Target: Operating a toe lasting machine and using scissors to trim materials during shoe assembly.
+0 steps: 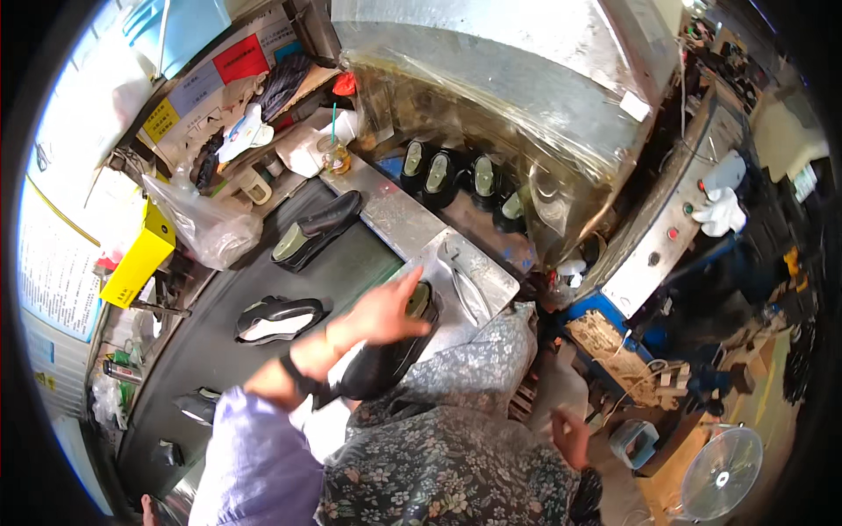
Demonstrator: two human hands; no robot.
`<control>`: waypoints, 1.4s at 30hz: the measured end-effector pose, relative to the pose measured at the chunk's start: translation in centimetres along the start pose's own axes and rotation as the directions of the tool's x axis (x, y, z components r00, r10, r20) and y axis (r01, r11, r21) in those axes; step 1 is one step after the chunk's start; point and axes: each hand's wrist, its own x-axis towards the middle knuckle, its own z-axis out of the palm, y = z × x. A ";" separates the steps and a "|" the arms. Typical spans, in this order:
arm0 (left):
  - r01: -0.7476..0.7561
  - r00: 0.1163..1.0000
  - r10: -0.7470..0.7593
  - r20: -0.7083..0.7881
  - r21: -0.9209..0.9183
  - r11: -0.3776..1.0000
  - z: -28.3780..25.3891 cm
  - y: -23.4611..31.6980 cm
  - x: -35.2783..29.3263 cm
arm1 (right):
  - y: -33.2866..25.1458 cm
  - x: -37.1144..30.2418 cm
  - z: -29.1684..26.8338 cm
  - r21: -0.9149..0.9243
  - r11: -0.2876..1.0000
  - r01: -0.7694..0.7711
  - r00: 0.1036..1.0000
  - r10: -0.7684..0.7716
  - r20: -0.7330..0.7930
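Beyond the dark belt (351, 263) and the metal ledge (395, 206), where pliers (469, 294) lie, black shoes stand in the back; nearer, my left hand (379, 316) reaches across from the lower left, palm down, fingers spread wide over one shoe's opening, though I cannot tell whether they touch it. That shoe (375, 370) sits between the ledge and my floral clothing (438, 465), black, rounded toe toward my lower left, olive lining showing. Low at my side hangs my right hand (572, 438), fingers curled; whether they hold anything, I cannot tell.
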 end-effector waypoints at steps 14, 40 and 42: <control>-0.208 0.978 -0.051 -0.202 -0.954 -0.217 6.3 12.7 -5.8 | -21.0 0.4 -1.0 0.901 0.433 0.032 0.927 -0.350 0.135; -0.547 0.785 0.425 -0.451 -0.179 0.818 17.7 10.6 -9.2 | -4.4 3.5 -34.9 -0.549 0.703 -0.453 0.708 -0.092 -0.701; -0.522 0.812 0.414 -0.411 -0.194 0.831 17.5 10.7 -9.3 | -3.9 4.0 -34.0 -0.463 0.767 -0.445 0.617 -0.112 -0.779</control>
